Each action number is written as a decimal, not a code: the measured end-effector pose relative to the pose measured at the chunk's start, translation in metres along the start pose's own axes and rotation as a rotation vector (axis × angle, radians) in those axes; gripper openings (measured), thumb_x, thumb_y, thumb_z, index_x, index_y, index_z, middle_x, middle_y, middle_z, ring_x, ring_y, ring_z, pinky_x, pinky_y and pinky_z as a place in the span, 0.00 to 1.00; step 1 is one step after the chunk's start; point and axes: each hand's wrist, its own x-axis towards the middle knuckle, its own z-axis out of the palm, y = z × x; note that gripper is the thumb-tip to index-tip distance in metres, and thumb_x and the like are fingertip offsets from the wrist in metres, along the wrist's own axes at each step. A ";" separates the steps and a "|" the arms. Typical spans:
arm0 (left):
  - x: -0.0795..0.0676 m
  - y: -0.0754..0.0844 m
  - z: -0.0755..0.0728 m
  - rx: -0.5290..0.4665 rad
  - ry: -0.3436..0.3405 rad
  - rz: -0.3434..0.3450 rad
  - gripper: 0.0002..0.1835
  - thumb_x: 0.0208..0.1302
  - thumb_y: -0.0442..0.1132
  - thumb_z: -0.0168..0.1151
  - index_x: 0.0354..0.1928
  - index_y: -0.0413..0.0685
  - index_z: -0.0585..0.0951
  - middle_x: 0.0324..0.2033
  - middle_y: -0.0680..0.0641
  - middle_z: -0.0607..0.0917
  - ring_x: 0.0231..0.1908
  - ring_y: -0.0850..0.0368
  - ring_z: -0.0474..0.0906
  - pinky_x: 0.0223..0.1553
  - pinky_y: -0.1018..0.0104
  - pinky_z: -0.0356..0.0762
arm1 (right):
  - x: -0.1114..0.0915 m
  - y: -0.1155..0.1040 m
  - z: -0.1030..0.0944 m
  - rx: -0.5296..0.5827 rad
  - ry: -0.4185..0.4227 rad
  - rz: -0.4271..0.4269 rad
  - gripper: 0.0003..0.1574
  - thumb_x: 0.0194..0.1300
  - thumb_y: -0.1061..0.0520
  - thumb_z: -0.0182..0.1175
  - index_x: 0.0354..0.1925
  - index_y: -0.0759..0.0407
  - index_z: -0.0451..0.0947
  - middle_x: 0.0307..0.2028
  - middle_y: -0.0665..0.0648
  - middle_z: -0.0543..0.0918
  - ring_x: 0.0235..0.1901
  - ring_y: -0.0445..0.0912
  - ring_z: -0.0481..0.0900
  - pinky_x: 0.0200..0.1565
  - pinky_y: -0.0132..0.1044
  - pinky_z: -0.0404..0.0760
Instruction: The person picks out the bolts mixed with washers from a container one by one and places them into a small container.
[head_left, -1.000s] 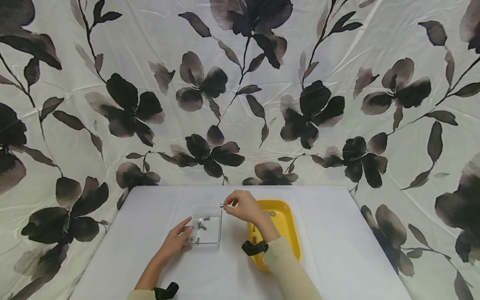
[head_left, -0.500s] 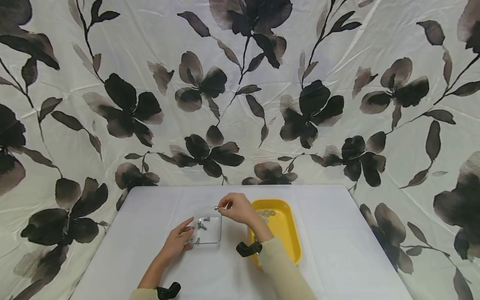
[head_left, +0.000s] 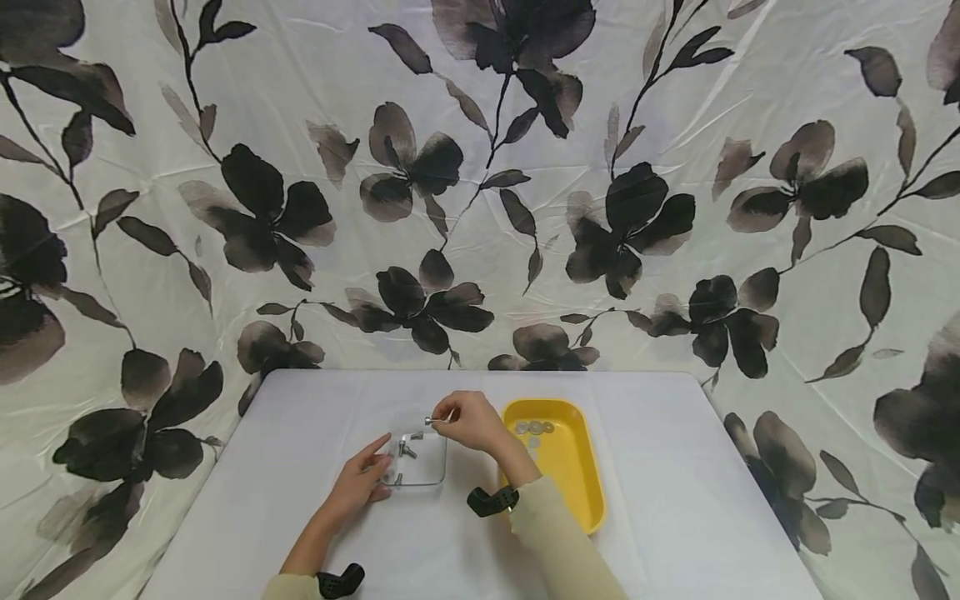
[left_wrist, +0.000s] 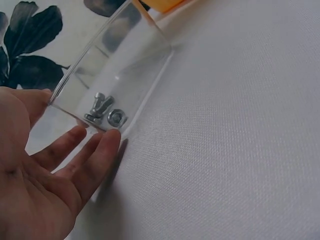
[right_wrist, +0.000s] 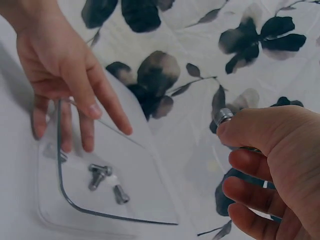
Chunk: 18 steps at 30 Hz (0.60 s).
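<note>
A person's left hand (head_left: 360, 477), fingers straight, touches a clear box (head_left: 431, 468) of loose bolts (right_wrist: 99, 175); light steadying should suffice. Near its far rim, a metal bolt (head_left: 428, 421), best lowered inside before release, is pinched by the right hand (head_left: 472, 421). Hand and bolt sit farther left than a second ago, baring more pale discs (head_left: 535, 427) in the yellow tray (head_left: 564, 467).

1 clr. box (head_left: 446, 462), 1 yel. tray (head_left: 573, 471), 5 bolts (right_wrist: 121, 194), min. 4 discs (head_left: 535, 427), 2 hands (head_left: 354, 482) (head_left: 474, 422).

right hand (head_left: 474, 423) in pinch grip
</note>
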 end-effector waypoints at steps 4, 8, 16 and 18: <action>0.001 -0.001 0.002 -0.003 -0.006 -0.008 0.28 0.73 0.40 0.55 0.72 0.58 0.65 0.55 0.36 0.73 0.46 0.47 0.74 0.37 0.62 0.84 | 0.001 0.003 0.007 0.002 0.001 0.001 0.02 0.59 0.59 0.68 0.33 0.53 0.86 0.29 0.43 0.80 0.27 0.38 0.74 0.28 0.28 0.77; 0.000 -0.001 0.003 -0.008 0.000 -0.012 0.28 0.72 0.41 0.55 0.72 0.59 0.65 0.55 0.37 0.74 0.45 0.48 0.75 0.37 0.61 0.84 | 0.004 0.007 0.016 0.005 -0.010 0.010 0.03 0.57 0.59 0.69 0.33 0.53 0.86 0.28 0.42 0.81 0.26 0.38 0.73 0.27 0.28 0.76; -0.003 -0.004 0.003 -0.033 0.033 -0.018 0.28 0.73 0.41 0.54 0.73 0.57 0.64 0.53 0.37 0.74 0.44 0.48 0.74 0.36 0.61 0.84 | 0.006 0.011 0.028 -0.009 -0.041 0.007 0.03 0.57 0.59 0.70 0.33 0.53 0.86 0.27 0.43 0.80 0.26 0.39 0.74 0.27 0.27 0.75; -0.004 -0.004 0.003 -0.036 0.042 -0.022 0.28 0.73 0.41 0.54 0.72 0.59 0.64 0.53 0.37 0.74 0.44 0.49 0.73 0.36 0.62 0.84 | 0.006 0.011 0.030 -0.010 -0.050 -0.008 0.02 0.57 0.59 0.70 0.32 0.54 0.86 0.26 0.43 0.80 0.26 0.39 0.74 0.27 0.28 0.75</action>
